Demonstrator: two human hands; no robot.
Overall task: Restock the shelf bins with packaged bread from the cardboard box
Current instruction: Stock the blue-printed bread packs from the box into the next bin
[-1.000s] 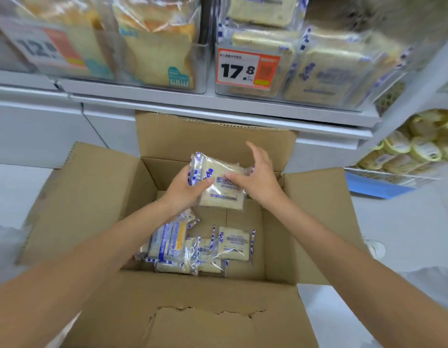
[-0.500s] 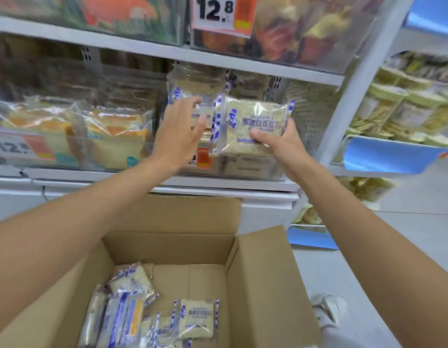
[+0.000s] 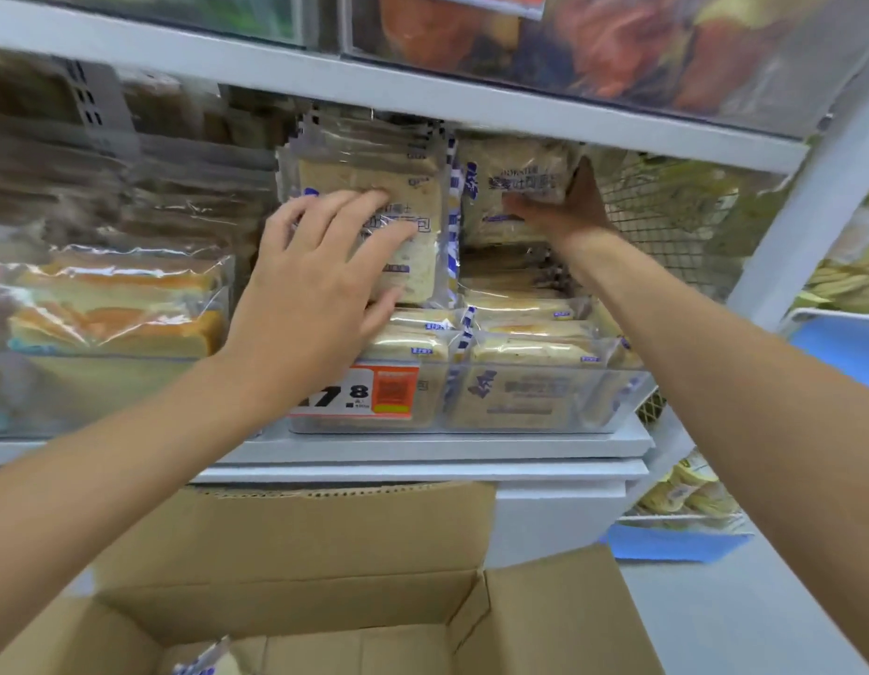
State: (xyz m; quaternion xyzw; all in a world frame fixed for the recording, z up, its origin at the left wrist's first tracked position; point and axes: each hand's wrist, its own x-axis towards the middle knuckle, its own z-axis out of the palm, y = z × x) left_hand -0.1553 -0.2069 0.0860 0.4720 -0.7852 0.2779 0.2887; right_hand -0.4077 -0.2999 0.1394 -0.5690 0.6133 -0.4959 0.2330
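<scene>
Both hands are deeper into the shelf (image 3: 423, 445) than half a second ago. Right hand (image 3: 566, 211) has carried the bread packet (image 3: 515, 177) from in front of the clear bin (image 3: 544, 421) to the top of its right-side stack, just under the board above. It grips the packet at the right edge, thumb on the front. Left hand (image 3: 320, 270) now lies with fingers spread and straight against an upright packet (image 3: 374, 187) on the bin's left side, holding nothing. Bin contents: flat packets (image 3: 525, 350) stacked below; price tag (image 3: 369, 392) on the front wall. Neighbouring bin (image 3: 106, 382) to the left holds sliced loaves (image 3: 111, 309). Cardboard box (image 3: 301, 567) sits open below the shelf. One packet corner (image 3: 203, 664) shows inside; less of the box is in frame than before.
</scene>
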